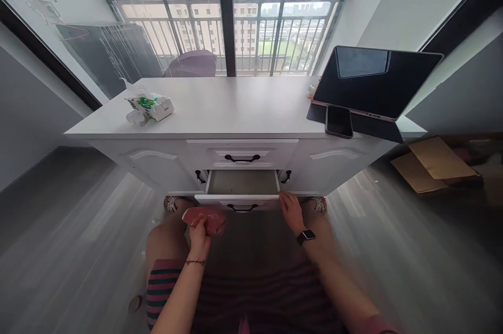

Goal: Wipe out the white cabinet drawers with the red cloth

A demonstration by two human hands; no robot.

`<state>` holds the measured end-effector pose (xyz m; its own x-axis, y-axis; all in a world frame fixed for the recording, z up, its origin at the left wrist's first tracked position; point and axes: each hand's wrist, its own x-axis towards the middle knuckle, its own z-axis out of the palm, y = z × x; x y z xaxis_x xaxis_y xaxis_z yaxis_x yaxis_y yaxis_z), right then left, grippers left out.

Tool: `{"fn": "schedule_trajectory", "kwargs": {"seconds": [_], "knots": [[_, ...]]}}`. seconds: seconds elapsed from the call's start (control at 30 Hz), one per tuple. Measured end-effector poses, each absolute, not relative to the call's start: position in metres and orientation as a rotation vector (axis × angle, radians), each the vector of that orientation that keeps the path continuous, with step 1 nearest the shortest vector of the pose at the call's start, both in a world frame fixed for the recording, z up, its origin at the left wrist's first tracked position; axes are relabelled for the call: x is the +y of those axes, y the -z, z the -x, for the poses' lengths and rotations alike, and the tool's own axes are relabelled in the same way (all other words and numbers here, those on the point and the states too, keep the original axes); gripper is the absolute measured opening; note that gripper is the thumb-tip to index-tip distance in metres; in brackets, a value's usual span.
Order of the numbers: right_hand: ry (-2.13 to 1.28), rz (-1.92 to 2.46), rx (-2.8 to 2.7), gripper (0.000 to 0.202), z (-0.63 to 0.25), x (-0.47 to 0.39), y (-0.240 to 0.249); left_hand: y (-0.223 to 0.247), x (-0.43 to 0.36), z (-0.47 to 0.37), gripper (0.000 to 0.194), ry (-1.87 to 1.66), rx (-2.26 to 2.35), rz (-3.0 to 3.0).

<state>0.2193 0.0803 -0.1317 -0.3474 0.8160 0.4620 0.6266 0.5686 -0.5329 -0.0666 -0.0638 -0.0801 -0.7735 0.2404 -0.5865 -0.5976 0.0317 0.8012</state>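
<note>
My left hand [200, 240] is closed on a flat pinkish-red piece [206, 219], which looks like folded cloth, held just in front of the lower drawer [212, 200]. That drawer is pulled out and its bare floor shows. At the drawer's right front corner, my right hand [291, 210] has its fingers over the top edge of the front panel. A black handle [242, 208] sits in the middle of that panel. Above it, the upper drawer [204, 154] is closed and has a black handle too.
On the white cabinet [236, 109] lie a tissue pack [155, 106] at left, a tablet [377, 80] on a stand and a phone [338, 121] at right. An opened cardboard box [442, 164] stands on the floor at right. A small round object [135, 303] lies at lower left.
</note>
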Motion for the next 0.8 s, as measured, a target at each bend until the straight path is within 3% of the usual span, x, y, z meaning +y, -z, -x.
{"fn": "schedule_trajectory", "kwargs": {"seconds": [0.37, 0.67, 0.8], "knots": [[-0.437, 1.194, -1.958, 0.039, -0.213, 0.083, 0.13, 0.104, 0.002, 0.007, 0.025, -1.819, 1.773, 0.052], [-0.526, 1.216, -1.907, 0.042, -0.218, 0.083, 0.126, 0.14, 0.027, -0.106, 0.037, -1.628, 1.407, -0.038], [-0.563, 1.194, -1.898, 0.042, -0.22, 0.085, 0.123, 0.168, 0.046, -0.126, 0.023, -1.419, 1.246, -0.011]]}}
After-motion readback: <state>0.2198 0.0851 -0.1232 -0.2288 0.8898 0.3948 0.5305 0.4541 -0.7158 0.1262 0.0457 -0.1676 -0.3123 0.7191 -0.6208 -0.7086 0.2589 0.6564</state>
